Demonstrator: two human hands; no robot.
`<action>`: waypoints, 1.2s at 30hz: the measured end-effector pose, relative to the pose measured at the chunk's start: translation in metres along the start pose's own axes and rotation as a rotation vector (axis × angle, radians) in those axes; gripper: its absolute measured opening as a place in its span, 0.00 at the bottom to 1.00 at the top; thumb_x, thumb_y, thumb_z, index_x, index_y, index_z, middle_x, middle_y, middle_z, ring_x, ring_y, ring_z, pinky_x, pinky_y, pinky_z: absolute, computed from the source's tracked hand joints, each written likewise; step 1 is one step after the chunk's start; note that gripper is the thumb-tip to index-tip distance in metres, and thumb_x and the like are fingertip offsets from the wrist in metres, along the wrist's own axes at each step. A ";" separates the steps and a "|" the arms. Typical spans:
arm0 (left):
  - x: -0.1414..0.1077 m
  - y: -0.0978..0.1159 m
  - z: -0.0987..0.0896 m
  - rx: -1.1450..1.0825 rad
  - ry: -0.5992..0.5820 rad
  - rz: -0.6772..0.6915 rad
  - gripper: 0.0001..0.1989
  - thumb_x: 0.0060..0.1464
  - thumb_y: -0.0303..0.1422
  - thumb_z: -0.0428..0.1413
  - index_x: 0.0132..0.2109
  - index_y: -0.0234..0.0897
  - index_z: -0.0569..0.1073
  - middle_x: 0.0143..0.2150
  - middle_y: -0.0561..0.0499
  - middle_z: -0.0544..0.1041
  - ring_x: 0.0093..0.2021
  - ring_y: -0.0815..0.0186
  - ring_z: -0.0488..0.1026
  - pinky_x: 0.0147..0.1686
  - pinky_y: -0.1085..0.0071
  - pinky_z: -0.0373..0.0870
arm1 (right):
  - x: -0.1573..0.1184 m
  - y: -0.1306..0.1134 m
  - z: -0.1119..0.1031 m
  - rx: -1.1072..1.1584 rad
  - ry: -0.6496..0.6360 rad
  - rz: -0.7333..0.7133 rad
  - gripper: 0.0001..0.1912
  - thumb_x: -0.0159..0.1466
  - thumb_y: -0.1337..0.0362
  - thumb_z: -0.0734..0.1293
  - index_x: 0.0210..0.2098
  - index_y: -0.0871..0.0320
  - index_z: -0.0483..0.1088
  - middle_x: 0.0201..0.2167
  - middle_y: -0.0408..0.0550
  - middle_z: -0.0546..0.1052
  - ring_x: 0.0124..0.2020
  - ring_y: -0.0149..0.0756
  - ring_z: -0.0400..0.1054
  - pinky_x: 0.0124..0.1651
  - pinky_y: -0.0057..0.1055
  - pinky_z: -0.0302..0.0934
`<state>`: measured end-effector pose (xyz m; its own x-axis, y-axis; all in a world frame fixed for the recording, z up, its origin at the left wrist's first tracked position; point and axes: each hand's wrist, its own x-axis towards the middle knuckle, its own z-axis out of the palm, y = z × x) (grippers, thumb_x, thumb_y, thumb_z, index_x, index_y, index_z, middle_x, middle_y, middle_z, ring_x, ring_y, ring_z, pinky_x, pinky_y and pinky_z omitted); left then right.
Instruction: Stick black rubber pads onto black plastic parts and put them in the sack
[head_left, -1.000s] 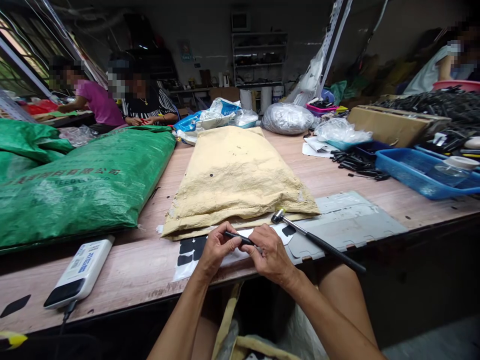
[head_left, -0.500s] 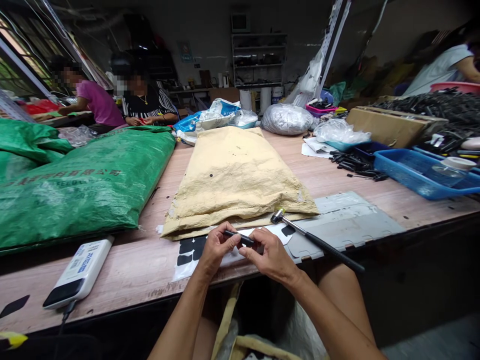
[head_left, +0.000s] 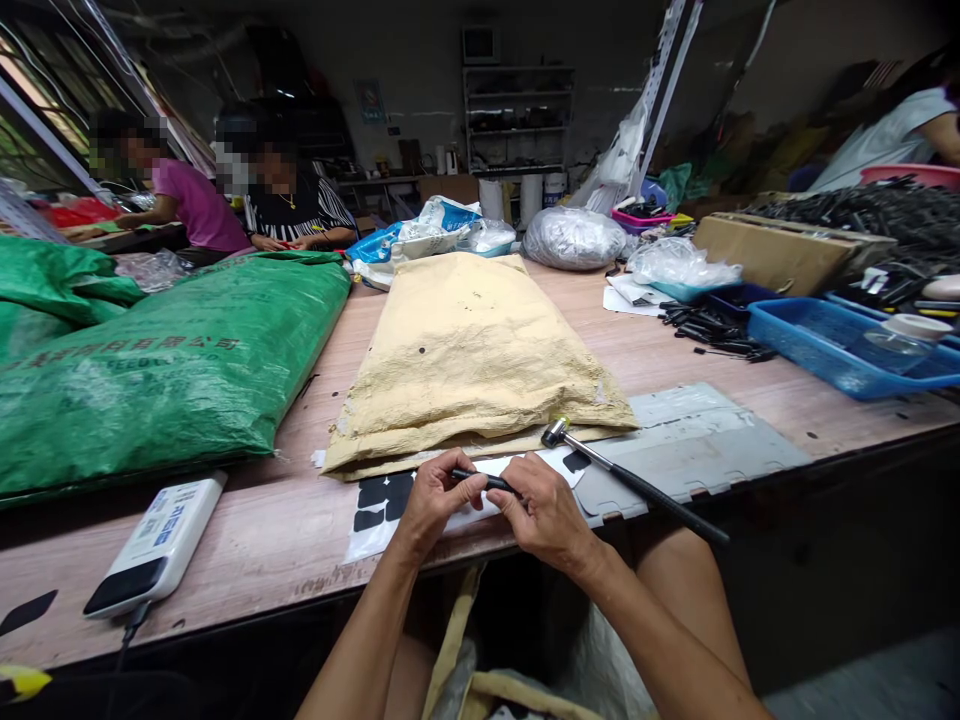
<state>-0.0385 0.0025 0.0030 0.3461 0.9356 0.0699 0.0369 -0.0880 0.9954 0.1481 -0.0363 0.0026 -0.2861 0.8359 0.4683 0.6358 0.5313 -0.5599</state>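
Between my two hands is a slim black rod-shaped piece [head_left: 491,482], held roughly level above the table's front edge. My left hand [head_left: 436,495] pinches its left end, and my right hand [head_left: 541,500] grips its right end; the fingers hide both ends, so its exact kind is unclear. Below and behind the hands lies a white sheet [head_left: 367,543] with black rounded stickers [head_left: 384,500]. Just right of my right hand, a hammer [head_left: 634,480] with a metal head and black handle rests slantwise, its handle reaching past the table edge.
A yellow woven sack [head_left: 472,350] lies straight ahead, a green sack [head_left: 150,370] to the left. A white power bank [head_left: 157,545] with a cable sits front left. At right are a grey board [head_left: 705,440], blue basket [head_left: 825,350] and black parts [head_left: 712,330]. Co-workers sit beyond.
My right hand has shifted slightly right along the black piece, and more of its middle shows between the hands. The hammer and sacks stay where they were.
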 end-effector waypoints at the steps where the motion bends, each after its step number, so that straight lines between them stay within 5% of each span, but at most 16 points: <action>1: 0.000 0.000 0.000 0.006 0.000 -0.001 0.17 0.51 0.43 0.65 0.30 0.35 0.70 0.21 0.54 0.74 0.22 0.70 0.70 0.26 0.75 0.62 | 0.000 0.001 0.001 -0.001 0.024 -0.011 0.15 0.71 0.59 0.60 0.29 0.56 0.66 0.28 0.45 0.68 0.33 0.35 0.58 0.39 0.33 0.51; 8: 0.000 -0.001 0.000 0.028 0.012 -0.004 0.18 0.52 0.44 0.64 0.30 0.35 0.70 0.20 0.54 0.74 0.22 0.70 0.69 0.26 0.75 0.61 | -0.001 0.000 0.006 0.055 0.057 0.008 0.16 0.70 0.59 0.62 0.26 0.56 0.63 0.25 0.43 0.66 0.30 0.33 0.58 0.37 0.32 0.51; 18: 0.001 0.001 0.004 0.105 0.067 -0.002 0.20 0.52 0.47 0.63 0.28 0.35 0.69 0.17 0.55 0.72 0.20 0.72 0.64 0.24 0.76 0.58 | -0.004 0.001 -0.003 0.024 0.029 0.071 0.10 0.66 0.55 0.68 0.36 0.55 0.71 0.28 0.42 0.71 0.33 0.34 0.62 0.39 0.31 0.53; 36: 0.002 -0.003 0.004 0.153 0.028 -0.032 0.22 0.56 0.49 0.61 0.26 0.36 0.70 0.17 0.56 0.71 0.20 0.72 0.64 0.26 0.74 0.60 | -0.001 -0.003 -0.002 0.064 0.030 0.174 0.12 0.69 0.60 0.64 0.29 0.55 0.68 0.26 0.44 0.72 0.31 0.33 0.63 0.37 0.30 0.54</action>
<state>-0.0340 0.0035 -0.0001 0.3159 0.9479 0.0422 0.1907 -0.1069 0.9758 0.1478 -0.0394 0.0050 -0.1531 0.9121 0.3802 0.6271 0.3871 -0.6760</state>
